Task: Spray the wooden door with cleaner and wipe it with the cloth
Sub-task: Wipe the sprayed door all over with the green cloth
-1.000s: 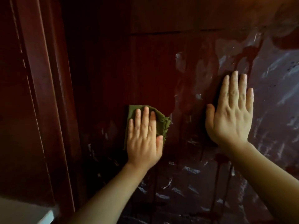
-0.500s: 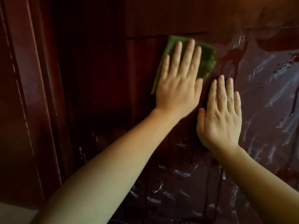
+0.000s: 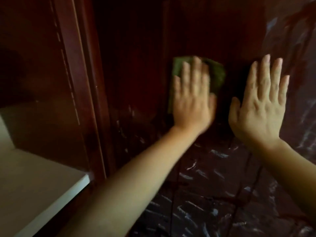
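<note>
We are pressing our left hand (image 3: 192,98) flat on the green cloth (image 3: 218,74), fingers spread and straight, pinning it against the wooden door (image 3: 136,65); the hand is blurring. The cloth is showing above and to both sides of the fingers, lying on the dark middle part of the door, just left of our other hand. We are laying our right hand (image 3: 259,106) open and flat on the door too, fingers up and slightly apart, nothing under it, near the left hand but not touching it. Both forearms are reaching up from the bottom edge. Wet streaks (image 3: 196,177) are shining on the door below and right of the hands. The door frame (image 3: 82,82) is running up the left side, and a pale ledge (image 3: 42,185) is sitting at lower left beside it.
</note>
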A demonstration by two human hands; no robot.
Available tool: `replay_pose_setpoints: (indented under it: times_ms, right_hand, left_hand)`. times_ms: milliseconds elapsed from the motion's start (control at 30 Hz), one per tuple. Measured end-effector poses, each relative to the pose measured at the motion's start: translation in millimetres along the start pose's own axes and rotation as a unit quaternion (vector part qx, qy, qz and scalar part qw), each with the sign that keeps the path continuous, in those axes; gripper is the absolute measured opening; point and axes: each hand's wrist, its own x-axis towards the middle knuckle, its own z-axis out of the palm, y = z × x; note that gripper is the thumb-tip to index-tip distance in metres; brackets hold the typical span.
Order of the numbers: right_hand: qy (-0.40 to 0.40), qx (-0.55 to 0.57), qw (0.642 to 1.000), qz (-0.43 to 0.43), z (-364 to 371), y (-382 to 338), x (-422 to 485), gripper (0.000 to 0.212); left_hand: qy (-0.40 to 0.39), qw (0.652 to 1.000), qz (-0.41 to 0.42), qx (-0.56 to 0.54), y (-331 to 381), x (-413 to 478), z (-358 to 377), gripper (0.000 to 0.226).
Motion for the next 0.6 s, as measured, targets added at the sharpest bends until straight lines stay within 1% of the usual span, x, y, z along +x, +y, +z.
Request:
replay_pose_setpoints:
  times_ms: [33,67,133,200,233,300,367,433,533,600]
  right_hand:
    - [0.007,0.015,1.000,-0.006,3.9,-9.3,-5.9,0.074]
    - [0.007,0.030,0.999,-0.006,9.9,-19.2,-13.5,0.073]
    - [-0.011,0.049,0.999,0.011,23.9,-37.9,-31.8,0.070]
    - [-0.018,0.037,0.999,0.025,36.1,-52.0,-47.1,0.067]
    - [-0.018,0.025,0.999,0.031,40.8,-57.7,-51.9,0.067]
    - [-0.020,0.005,0.999,0.047,46.5,-66.3,-55.2,0.067]
    - [-0.029,-0.016,0.998,0.057,48.7,-71.5,-55.8,0.069]
    - [-0.035,-0.038,0.997,0.058,50.3,-73.9,-56.0,0.071]
    - [-0.035,-0.053,0.996,0.056,49.7,-73.6,-54.6,0.072]
    - [-0.030,-0.061,0.996,0.060,49.9,-75.7,-54.4,0.073]
  left_hand:
    - [-0.023,0.998,0.052,0.005,7.7,-24.5,6.0,0.069]
    - [-0.042,0.996,0.081,0.012,7.5,-47.6,12.4,0.069]
    - [-0.056,0.993,0.101,0.017,-9.4,-73.0,17.5,0.067]
    - [-0.047,0.992,0.114,0.014,-41.8,-73.6,15.8,0.069]
    - [-0.045,0.993,0.104,0.021,-63.5,-70.3,13.5,0.073]
    - [-0.031,0.998,0.033,0.036,-116.1,-63.7,10.8,0.078]
    - [-0.015,0.998,-0.058,0.033,-170.9,-61.0,8.5,0.077]
    - [-0.001,0.995,-0.101,0.019,-208.6,-65.2,7.9,0.074]
    - [0.005,0.994,-0.111,-0.009,-209.8,-98.6,17.5,0.070]
    - [-0.028,0.992,-0.117,-0.037,-197.8,-141.6,27.6,0.068]
